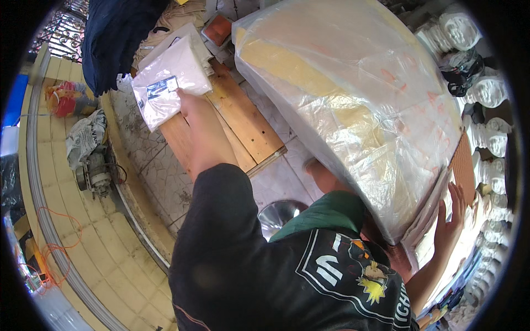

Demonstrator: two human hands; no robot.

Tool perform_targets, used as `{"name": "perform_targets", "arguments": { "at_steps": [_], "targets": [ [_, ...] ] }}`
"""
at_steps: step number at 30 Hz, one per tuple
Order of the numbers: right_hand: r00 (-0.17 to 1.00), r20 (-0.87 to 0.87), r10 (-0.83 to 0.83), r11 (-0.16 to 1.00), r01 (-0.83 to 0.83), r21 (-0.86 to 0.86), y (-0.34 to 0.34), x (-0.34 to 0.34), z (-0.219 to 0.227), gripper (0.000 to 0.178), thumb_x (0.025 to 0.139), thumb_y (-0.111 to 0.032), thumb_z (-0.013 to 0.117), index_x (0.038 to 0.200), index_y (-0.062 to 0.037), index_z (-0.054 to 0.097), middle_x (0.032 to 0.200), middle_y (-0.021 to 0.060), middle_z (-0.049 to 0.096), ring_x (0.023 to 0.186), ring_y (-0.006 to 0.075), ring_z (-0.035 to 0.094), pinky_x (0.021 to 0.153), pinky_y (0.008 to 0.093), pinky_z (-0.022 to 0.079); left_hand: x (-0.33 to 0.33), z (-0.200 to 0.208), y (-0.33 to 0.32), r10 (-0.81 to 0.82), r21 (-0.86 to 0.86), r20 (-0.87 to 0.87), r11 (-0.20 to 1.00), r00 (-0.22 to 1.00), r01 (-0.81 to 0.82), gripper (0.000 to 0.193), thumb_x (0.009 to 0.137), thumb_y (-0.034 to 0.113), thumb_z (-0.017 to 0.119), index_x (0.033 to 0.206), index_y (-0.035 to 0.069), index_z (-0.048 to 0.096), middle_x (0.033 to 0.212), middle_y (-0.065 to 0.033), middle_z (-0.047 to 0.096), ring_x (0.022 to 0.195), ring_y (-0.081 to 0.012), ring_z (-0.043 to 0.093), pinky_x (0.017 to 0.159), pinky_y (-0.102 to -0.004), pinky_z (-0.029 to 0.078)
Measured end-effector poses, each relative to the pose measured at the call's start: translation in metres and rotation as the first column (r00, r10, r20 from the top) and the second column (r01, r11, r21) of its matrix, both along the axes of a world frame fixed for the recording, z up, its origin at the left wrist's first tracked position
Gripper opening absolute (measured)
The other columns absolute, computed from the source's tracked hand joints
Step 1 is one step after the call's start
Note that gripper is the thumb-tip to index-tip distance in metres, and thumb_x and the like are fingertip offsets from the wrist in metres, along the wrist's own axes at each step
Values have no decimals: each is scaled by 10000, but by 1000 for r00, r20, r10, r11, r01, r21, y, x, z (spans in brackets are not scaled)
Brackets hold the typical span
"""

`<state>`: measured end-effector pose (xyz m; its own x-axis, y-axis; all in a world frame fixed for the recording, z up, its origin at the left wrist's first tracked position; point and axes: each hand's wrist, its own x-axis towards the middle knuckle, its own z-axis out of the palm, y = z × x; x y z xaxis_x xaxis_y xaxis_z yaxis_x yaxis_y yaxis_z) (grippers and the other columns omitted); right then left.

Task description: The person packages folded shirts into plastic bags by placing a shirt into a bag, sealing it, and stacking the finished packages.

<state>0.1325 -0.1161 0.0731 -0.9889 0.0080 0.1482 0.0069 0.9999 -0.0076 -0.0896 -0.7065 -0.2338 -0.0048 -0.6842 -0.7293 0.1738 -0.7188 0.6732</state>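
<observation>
My left hand [192,107] reaches forward to a folded white garment in a clear plastic bag [185,69]. The thumb presses on the bag's near edge, by a blue and white label, and the other fingers are hidden. The bag lies over the far end of a low wooden plank bench [243,124]. Off to the right, my right hand [452,215] is spread with fingers stretched, beside a stack of pale folded cloth [428,220]. Whether it presses on the cloth I cannot tell.
A large bundle under clear plastic sheeting [359,105] stands right of the bench. A dark blue cloth [118,44] hangs at the far left. Along the yellow tiled ledge [124,248] sit a small motor [96,176] and orange cord [52,254]. White balusters [488,135] line the right side.
</observation>
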Motion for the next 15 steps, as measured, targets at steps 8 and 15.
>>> {"name": "perform_targets", "arguments": {
  "at_steps": [8,15],
  "targets": [
    [998,24,60,945,-49,-323,-35,27,9,398,759,21,624,1152,-32,595,1226,135,559,1197,302,485,1018,400,355,61,117,41,-246,-632,-396,772,885,-68,453,759,-4,674,1177,-60,511,1145,-190,575,961,-273,606,806,-388,521],
    [544,-109,832,230,-517,-824,-114,45,48,342,767,-165,680,1077,-33,624,1149,133,592,1131,304,524,953,412,423,161,251,208,-730,-753,-442,618,522,226,507,802,32,656,1258,-27,442,1173,-175,547,1008,-278,587,862,-409,517]
  ]
}}
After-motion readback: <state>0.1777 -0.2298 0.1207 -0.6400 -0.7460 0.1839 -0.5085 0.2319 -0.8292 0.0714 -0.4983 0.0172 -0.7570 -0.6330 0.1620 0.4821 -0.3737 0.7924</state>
